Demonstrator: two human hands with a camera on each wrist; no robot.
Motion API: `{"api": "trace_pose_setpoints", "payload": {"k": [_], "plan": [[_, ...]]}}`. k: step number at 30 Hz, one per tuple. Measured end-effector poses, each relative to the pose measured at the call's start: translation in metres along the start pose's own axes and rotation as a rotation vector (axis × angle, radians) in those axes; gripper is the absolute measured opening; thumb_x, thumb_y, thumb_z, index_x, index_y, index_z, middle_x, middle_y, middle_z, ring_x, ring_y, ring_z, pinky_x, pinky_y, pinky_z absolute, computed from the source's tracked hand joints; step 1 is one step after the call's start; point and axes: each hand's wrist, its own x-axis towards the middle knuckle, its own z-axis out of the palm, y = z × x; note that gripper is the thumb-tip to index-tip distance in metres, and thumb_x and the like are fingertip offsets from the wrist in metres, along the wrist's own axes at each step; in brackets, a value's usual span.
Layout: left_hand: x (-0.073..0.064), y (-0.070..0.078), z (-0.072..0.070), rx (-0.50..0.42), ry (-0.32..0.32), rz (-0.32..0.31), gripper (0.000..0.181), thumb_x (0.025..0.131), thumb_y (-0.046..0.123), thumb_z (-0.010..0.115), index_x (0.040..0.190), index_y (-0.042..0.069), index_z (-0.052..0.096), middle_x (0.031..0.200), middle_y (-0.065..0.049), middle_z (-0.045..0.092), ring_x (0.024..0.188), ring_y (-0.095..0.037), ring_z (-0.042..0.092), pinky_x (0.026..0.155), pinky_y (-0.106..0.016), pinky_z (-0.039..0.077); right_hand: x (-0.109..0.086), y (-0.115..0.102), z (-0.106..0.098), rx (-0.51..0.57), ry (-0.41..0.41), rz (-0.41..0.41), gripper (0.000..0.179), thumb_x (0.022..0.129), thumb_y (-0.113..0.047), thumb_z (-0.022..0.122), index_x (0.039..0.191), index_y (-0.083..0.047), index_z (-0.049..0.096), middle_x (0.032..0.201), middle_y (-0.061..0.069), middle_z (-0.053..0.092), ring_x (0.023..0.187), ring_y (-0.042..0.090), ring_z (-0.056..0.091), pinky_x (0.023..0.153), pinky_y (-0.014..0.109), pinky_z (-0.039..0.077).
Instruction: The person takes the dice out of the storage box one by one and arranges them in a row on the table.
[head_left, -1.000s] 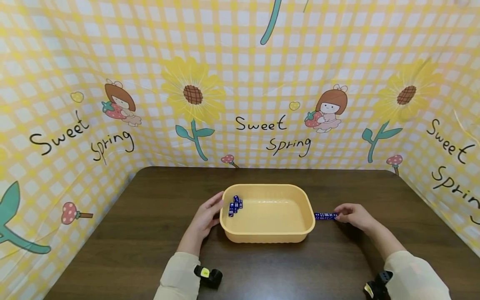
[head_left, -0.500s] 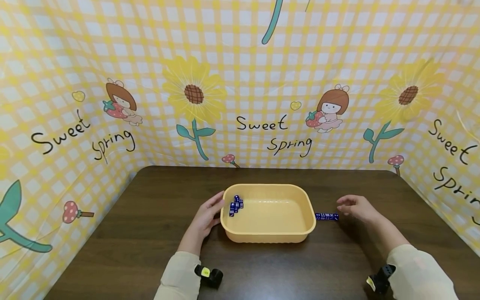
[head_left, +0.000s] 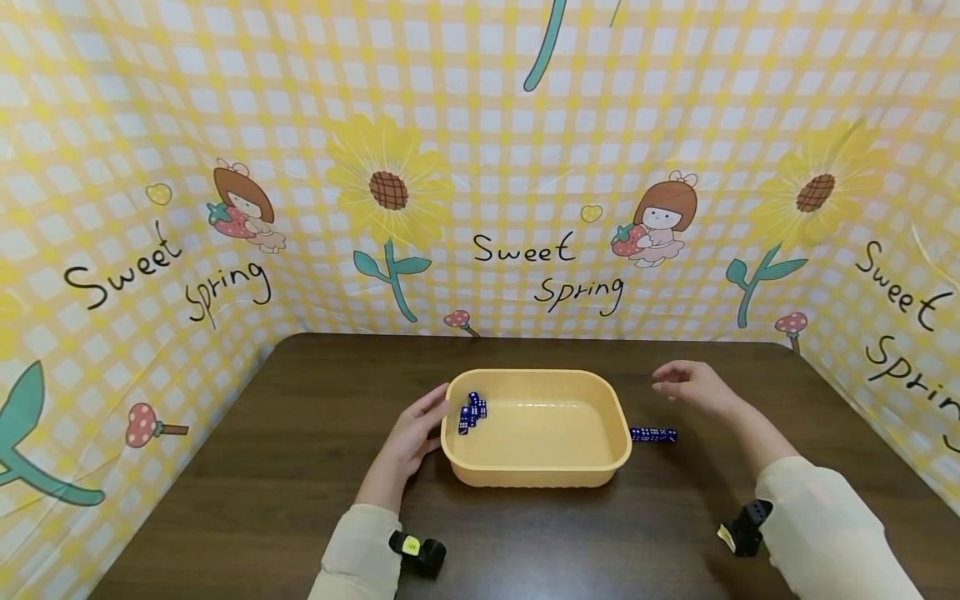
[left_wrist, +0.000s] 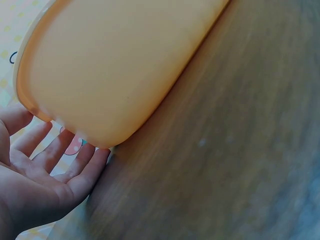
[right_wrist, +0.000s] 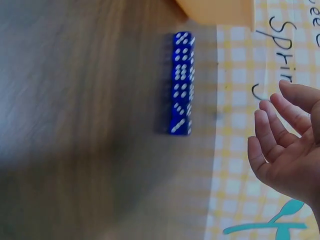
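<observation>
A yellow plastic basin [head_left: 540,477] stands on the table, with several blue dice [head_left: 472,411] clustered inside at its left end. My left hand [head_left: 410,431] rests against the basin's left side. In the left wrist view its outstretched fingertips touch the outer wall of the basin [left_wrist: 115,70]. To the right of the basin, several more blue dice form a straight row of dice [head_left: 654,434], seen close up as a dice row [right_wrist: 181,82] in the right wrist view. Behind and above that row hovers my right hand [head_left: 697,386], fingers loosely bent and holding nothing.
The dark wooden table [head_left: 300,467] spreads around the basin on all sides. A yellow checked cloth [head_left: 480,167] with printed flowers and figures hangs behind the table and along both sides. Black cameras sit on both wrists.
My right hand has let go of the right end of the dice row, lifted, and moved away toward the back and left. The left hand and the basin stay in place.
</observation>
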Motion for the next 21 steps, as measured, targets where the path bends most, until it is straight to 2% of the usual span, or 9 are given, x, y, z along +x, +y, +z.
{"api": "trace_pose_setpoints", "payload": {"k": [7, 16, 21], "plan": [[0.001, -0.001, -0.001, -0.002, -0.005, 0.002, 0.046, 0.087, 0.015, 0.052, 0.130, 0.008, 0.039, 0.129, -0.014, 0.037, 0.112, -0.029, 0.038, 0.080, -0.046, 0.038, 0.012, -0.017, 0.007, -0.013, -0.018, -0.032, 0.031, 0.082, -0.015, 0.059, 0.102, 0.008, 0.054, 0.081, 0.013, 0.057, 0.070, 0.018, 0.052, 0.063, 0.032, 0.044], [0.001, -0.001, -0.001, -0.002, -0.006, 0.004, 0.046, 0.087, 0.015, 0.052, 0.130, 0.008, 0.039, 0.128, -0.015, 0.038, 0.112, -0.029, 0.038, 0.079, -0.045, 0.039, 0.024, -0.037, 0.023, 0.007, -0.043, -0.073, 0.029, 0.082, -0.015, 0.059, 0.102, 0.006, 0.055, 0.082, 0.010, 0.057, 0.072, 0.019, 0.053, 0.066, 0.032, 0.044], [0.001, -0.001, -0.001, -0.001, -0.003, 0.005, 0.045, 0.087, 0.015, 0.052, 0.130, 0.008, 0.040, 0.128, -0.014, 0.038, 0.111, -0.029, 0.038, 0.079, -0.045, 0.040, 0.031, -0.051, 0.034, 0.033, -0.060, -0.104, 0.029, 0.082, -0.014, 0.059, 0.102, 0.006, 0.055, 0.084, 0.013, 0.058, 0.076, 0.026, 0.055, 0.068, 0.034, 0.045]]}}
